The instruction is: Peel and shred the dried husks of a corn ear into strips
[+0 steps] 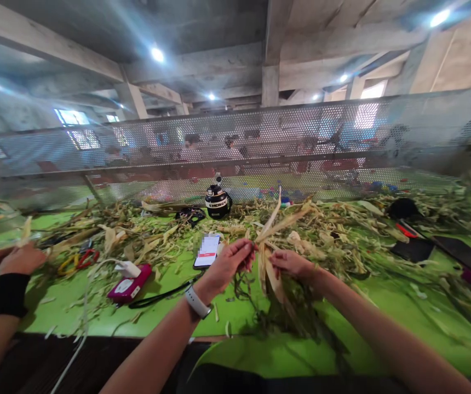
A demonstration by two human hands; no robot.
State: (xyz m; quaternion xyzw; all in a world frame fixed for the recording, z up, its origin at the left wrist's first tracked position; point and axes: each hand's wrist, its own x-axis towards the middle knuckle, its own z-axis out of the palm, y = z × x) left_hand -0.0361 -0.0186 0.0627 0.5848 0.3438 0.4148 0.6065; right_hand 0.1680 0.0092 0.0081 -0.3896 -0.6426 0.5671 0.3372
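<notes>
Dried corn husks (274, 232) are gathered in a bundle between my two hands, over the green tabletop (235, 314). My left hand (237, 257), with a white watch (197, 302) on its wrist, pinches the bundle where the strips meet. My right hand (295, 265) closes its fingers on a pale strip that hangs from the same bundle. Some strips point up and to the right; others hang down. Below them, darker greenish strands blur into the husk scraps on the table.
A phone (207, 251), a magenta power bank (129, 284) with a white charger, scissors (87, 258) and a black jug (218, 202) stand or lie among scattered husks. Another person's hand (21, 259) works at far left. A perforated metal panel (235, 137) rises behind.
</notes>
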